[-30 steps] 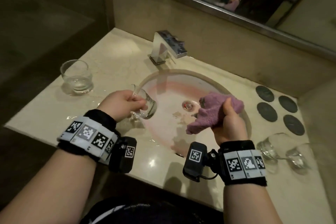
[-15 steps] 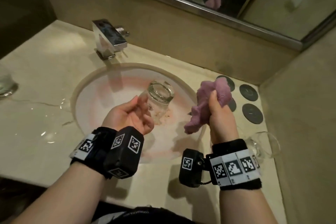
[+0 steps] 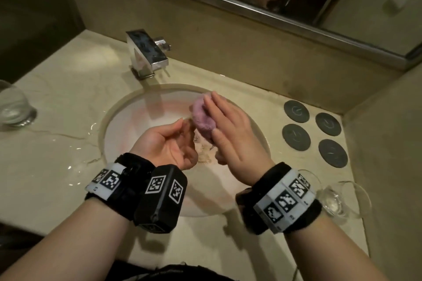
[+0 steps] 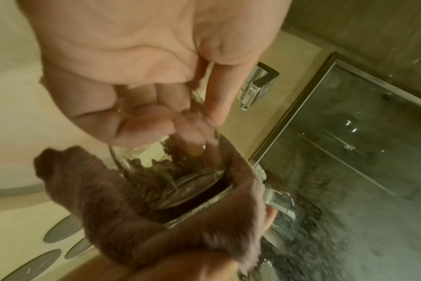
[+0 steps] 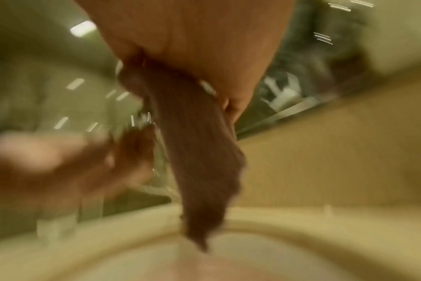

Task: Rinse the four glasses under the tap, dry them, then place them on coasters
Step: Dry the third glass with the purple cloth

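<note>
Over the sink, my left hand [image 3: 180, 130] grips a clear glass [image 4: 180, 171] by its base end, fingers curled round it. My right hand [image 3: 219, 118] holds a purple cloth [image 3: 202, 117] wrapped over the glass's other end, fingers laid across it and thumb underneath. In the head view the cloth and both hands hide most of the glass. The right wrist view is blurred and shows the cloth [image 5: 195, 152] hanging from my palm. Four dark round coasters [image 3: 296, 136] lie bare on the counter to the right.
One glass [image 3: 13, 105] stands upright at the counter's far left. Two more glasses [image 3: 335, 198] lie on their sides at the right, near my right wrist. The chrome tap [image 3: 146, 52] stands behind the basin [image 3: 127, 121]. Water is puddled on the counter at the left.
My left hand carried the glass from the left rim to over the basin. My right hand brought the cloth across and closed it over the glass.
</note>
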The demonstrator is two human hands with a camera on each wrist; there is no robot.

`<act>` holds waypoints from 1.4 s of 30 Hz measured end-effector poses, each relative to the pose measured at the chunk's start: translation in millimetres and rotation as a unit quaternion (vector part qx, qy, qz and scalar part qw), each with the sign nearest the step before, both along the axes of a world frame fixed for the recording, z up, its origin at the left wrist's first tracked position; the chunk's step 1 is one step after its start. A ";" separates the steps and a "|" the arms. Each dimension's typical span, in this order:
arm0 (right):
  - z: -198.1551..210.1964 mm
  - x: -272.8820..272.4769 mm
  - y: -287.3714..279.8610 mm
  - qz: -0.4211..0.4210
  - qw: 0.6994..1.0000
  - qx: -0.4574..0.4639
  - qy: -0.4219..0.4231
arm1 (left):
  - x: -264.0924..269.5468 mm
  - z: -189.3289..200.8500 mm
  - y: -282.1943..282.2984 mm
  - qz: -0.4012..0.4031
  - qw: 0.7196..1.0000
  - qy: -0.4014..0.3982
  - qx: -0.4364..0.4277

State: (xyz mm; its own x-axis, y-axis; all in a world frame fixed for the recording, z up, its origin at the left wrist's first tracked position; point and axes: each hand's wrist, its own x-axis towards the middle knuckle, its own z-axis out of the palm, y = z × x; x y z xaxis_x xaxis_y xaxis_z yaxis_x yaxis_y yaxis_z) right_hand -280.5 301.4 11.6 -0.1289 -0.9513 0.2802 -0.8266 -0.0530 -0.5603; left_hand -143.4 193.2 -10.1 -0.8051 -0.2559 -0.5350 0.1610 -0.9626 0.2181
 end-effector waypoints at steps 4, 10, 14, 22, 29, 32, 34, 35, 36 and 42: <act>11.8 1.6 -20.8 0.003 0.986 -0.107 0.129 | 5.7 6.9 -21.6 -0.048 0.998 0.024 -0.024; 22.8 18.0 -47.9 -0.070 0.978 -0.144 0.136 | 15.6 26.5 -44.0 -0.055 0.991 0.044 -0.112; 26.2 41.2 -65.5 -0.203 0.973 -0.066 -0.085 | 15.5 35.8 -56.2 -0.043 0.961 0.025 -0.271; 44.3 37.9 -83.0 -0.274 0.848 0.008 -0.454 | 16.4 34.9 -68.0 -0.057 0.826 0.051 -0.558; 46.6 50.4 -74.6 -0.215 0.930 -0.060 -0.293 | 24.3 46.5 -84.0 -0.149 0.906 0.060 -0.392; 31.4 42.3 -69.1 -0.181 0.974 -0.053 -0.122 | 22.7 50.7 -83.4 -0.141 0.939 0.017 -0.312; 27.9 41.3 -64.8 -0.151 0.983 -0.082 -0.071 | 22.6 51.9 -78.6 -0.131 0.940 0.024 -0.315; 26.8 42.6 -63.1 -0.142 0.982 -0.103 -0.076 | 22.5 51.9 -75.4 -0.124 0.934 0.035 -0.334; 27.6 44.9 -62.0 -0.148 0.977 -0.117 -0.097 | 22.1 51.7 -71.8 -0.115 0.924 0.044 -0.362; 22.3 36.5 -75.9 -0.252 0.840 0.005 -0.481 | 20.8 50.1 -65.2 -0.110 0.759 0.026 -0.641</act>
